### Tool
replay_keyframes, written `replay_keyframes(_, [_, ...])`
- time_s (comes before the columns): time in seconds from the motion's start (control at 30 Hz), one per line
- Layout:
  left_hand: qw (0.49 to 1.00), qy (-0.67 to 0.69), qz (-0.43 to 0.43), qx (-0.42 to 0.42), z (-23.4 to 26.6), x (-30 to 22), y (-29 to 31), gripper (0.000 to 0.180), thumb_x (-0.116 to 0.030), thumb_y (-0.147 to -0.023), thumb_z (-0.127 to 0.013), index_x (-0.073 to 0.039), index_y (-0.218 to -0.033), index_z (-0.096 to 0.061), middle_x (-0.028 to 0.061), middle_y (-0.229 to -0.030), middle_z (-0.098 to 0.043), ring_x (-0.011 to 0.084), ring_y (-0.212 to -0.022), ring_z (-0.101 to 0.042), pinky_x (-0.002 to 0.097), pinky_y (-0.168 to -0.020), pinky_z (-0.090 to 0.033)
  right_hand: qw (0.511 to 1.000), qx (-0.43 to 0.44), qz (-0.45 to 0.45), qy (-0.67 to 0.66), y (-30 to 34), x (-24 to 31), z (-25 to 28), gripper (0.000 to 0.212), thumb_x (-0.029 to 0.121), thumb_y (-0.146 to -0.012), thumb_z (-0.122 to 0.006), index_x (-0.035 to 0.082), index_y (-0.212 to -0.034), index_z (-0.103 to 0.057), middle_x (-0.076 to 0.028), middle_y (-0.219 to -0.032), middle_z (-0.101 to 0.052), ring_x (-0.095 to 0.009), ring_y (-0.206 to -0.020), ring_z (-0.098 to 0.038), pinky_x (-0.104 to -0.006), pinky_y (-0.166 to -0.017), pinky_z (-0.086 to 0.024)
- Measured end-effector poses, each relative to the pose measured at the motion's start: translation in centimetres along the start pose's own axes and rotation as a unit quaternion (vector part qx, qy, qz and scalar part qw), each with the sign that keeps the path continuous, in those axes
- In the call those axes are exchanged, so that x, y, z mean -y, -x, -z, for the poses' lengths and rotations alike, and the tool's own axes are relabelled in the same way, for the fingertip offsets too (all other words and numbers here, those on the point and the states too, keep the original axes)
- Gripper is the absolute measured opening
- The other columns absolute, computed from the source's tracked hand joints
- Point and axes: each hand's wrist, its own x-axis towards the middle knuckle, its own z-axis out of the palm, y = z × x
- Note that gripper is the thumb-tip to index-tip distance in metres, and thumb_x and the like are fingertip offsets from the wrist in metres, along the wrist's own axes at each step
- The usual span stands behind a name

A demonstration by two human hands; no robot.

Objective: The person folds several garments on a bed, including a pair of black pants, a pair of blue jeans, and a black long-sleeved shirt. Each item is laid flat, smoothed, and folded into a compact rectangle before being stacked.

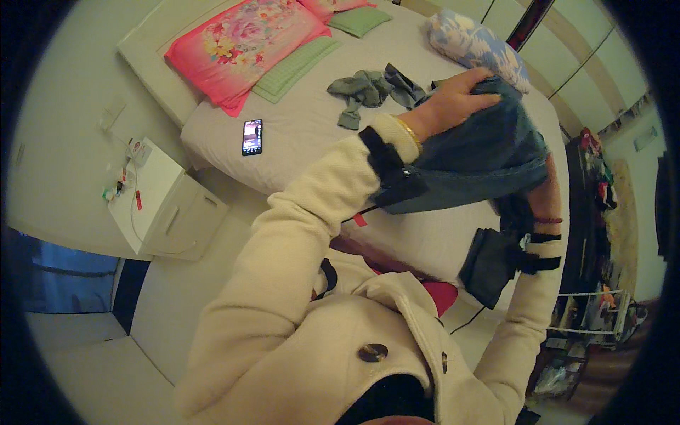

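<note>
A pair of folded blue jeans (467, 159) is held between my two hands over the near right part of the bed (297, 170). Across its far left edge lies my left hand (457, 103), fingers bent over the denim. My right hand (547, 190) grips the right end, its fingers hidden behind the cloth. Grey-green crumpled garments (361, 92) rest on the bed just beyond my left hand. Below the jeans, near my right wrist, hangs a dark flat item (489, 265) whose kind I cannot make out.
A lit phone (252, 137) lies on the bed's left side. Pink floral pillow (248, 42), green pillow (294, 69) and a blue-white patterned bundle (478, 46) sit farther back. The white nightstand (163, 205) stands left; a white rack (588, 312) is at right.
</note>
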Motion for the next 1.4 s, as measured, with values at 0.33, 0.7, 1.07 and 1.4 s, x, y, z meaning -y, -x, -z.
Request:
replay_keyframes(0.33, [0.988, 0.084, -0.119, -0.05, -3.7, -4.3, -4.7, 0.021, -0.012, -0.077, -0.06, -0.003, -0.094, -0.051, 0.0002, -0.081, -0.054, 0.0075, -0.073, -0.051, 0.0205, -0.066, -0.043, 0.964, -0.056, 0.145, 0.215, -0.2, 8.2, 3.9, 0.043, 0.016, -0.071, -0.05, 0.0, -0.111, -0.044, -0.008, -0.1, -0.052, -0.016, -0.084, -0.051, -0.0261, -0.075, -0.041])
replay_keyframes(0.7, [0.974, 0.217, -0.03, -0.064, -2.5, -1.7, -4.1, 0.018, -0.012, -0.079, -0.057, -0.002, -0.093, -0.052, 0.0011, -0.083, -0.055, 0.0073, -0.076, -0.051, 0.0199, -0.068, -0.043, 0.914, -0.092, 0.285, 0.275, 0.9, 6.5, 5.6, 0.035, 0.014, -0.083, -0.044, -0.002, -0.114, -0.042, -0.012, -0.118, -0.045, -0.022, -0.109, -0.043, -0.0313, -0.093, -0.033])
replay_keyframes(1.07, [0.996, 0.057, -0.042, -0.061, -2.7, -0.8, -3.3, 0.026, -0.017, -0.078, -0.058, 0.0, -0.096, -0.051, 0.0049, -0.086, -0.055, 0.011, -0.08, -0.049, 0.0229, -0.073, -0.04, 0.99, -0.042, -0.136, -0.021, 2.2, 0.3, 3.6, 0.042, 0.033, -0.083, -0.049, 0.002, -0.112, -0.047, -0.01, -0.11, -0.052, -0.023, -0.1, -0.05, -0.0324, -0.085, -0.04])
replay_keyframes(1.4, [0.996, -0.037, -0.054, -0.065, -2.5, -1.4, -3.1, 0.025, -0.019, -0.078, -0.058, -0.001, -0.095, -0.052, 0.0044, -0.085, -0.055, 0.0114, -0.08, -0.049, 0.0236, -0.073, -0.04, 0.995, -0.016, -0.09, 0.043, 2.0, -1.2, 3.2, 0.042, 0.032, -0.084, -0.046, 0.003, -0.115, -0.045, -0.011, -0.115, -0.049, -0.023, -0.103, -0.048, -0.0334, -0.089, -0.037])
